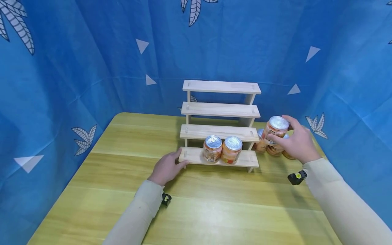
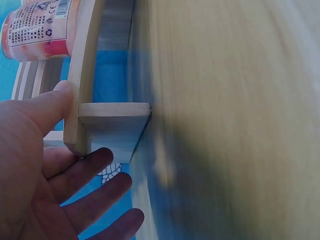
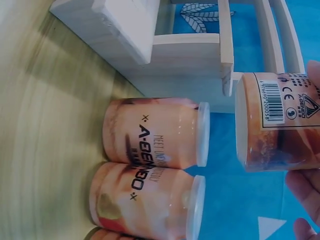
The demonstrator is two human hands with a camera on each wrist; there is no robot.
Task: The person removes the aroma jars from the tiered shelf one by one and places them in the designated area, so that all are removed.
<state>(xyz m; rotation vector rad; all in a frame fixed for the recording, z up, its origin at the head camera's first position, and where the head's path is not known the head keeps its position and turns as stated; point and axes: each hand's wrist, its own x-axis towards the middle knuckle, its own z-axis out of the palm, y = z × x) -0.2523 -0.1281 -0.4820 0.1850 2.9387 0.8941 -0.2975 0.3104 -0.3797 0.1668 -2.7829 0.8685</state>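
Note:
A pale wooden step shelf [image 1: 220, 131] stands on the table. My left hand [image 1: 166, 168] holds the left end of its lowest board, the thumb [image 2: 52, 102] on the board and a finger beneath it in the left wrist view. Two orange cans with silver lids, a left can [image 1: 212, 154] and a right can [image 1: 231, 156], stand side by side on that board. In my right hand [image 1: 300, 143] a similar can [image 3: 275, 147] is gripped, raised off the table to the right of the shelf. Below it more cans [image 3: 155, 135] stand upright on the tabletop, partly hidden in the head view.
The three upper boards, among them the top board [image 1: 222, 86], carry nothing. Yellow wood-grain table [image 1: 196, 204] stretches in front and to the left. A blue patterned curtain [image 1: 232, 44] hangs behind and at both sides.

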